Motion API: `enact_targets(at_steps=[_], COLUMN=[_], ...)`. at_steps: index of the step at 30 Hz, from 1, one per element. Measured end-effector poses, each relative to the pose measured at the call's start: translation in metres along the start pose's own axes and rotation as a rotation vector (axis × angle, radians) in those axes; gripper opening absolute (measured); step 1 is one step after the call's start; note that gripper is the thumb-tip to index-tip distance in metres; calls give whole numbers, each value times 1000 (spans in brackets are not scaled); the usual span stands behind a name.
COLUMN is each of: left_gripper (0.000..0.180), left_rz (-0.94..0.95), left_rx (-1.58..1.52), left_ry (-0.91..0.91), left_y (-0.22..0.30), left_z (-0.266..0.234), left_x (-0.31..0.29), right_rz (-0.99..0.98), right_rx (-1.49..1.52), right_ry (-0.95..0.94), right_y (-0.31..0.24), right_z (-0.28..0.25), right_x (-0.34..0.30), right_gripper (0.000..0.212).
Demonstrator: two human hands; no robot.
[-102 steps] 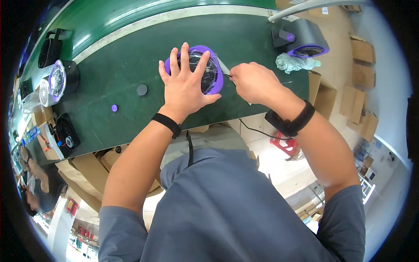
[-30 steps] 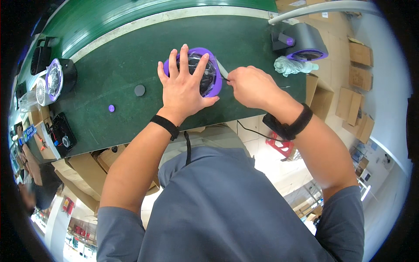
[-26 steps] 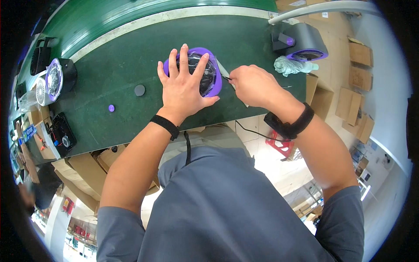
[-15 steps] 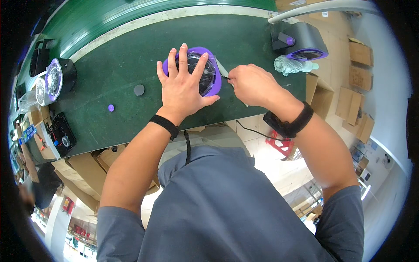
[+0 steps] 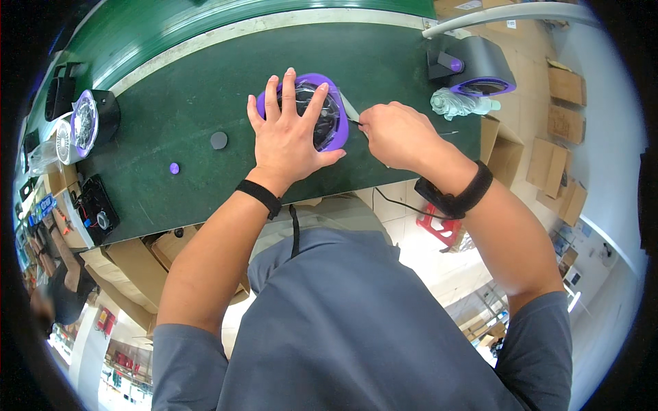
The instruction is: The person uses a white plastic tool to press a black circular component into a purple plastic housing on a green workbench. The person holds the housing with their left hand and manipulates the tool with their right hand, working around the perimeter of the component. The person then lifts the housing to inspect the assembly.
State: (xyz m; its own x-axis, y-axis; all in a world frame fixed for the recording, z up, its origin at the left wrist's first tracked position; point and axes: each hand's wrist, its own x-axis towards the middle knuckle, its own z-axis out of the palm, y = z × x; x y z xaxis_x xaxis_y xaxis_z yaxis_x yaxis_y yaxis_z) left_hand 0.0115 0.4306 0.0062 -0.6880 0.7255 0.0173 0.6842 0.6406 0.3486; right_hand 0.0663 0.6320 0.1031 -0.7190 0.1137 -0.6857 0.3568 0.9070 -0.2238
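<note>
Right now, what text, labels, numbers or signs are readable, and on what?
Blue-and-white object, far left: lettering present, not copied here.
White label on the carton, top right: too small to read.
Purple-rimmed unit under the left hand: none I can make out.

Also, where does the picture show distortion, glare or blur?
Head view: the pale strip bows and corners go black; glare streaks the green surface behind; glints dot the purple-rimmed part beneath the left hand; the co-worker's head is blurred.

the device sits on the table, right of the disc.
</note>
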Motion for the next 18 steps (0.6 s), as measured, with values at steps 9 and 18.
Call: enact_targets(at_steps=[9, 18], left_gripper=[119, 120], left_rz=[-2, -1], left_rx=[3, 0], left_ry=[-1, -3], left_y=[1, 0], left_z=[0, 0], left_x=[0, 0], right_rz=[10, -25], right_rx=[5, 0], right_ry=[-4, 5], right_y=[0, 0], right_z=[0, 0], right_x=[-1, -2], right_gripper=[26, 24])
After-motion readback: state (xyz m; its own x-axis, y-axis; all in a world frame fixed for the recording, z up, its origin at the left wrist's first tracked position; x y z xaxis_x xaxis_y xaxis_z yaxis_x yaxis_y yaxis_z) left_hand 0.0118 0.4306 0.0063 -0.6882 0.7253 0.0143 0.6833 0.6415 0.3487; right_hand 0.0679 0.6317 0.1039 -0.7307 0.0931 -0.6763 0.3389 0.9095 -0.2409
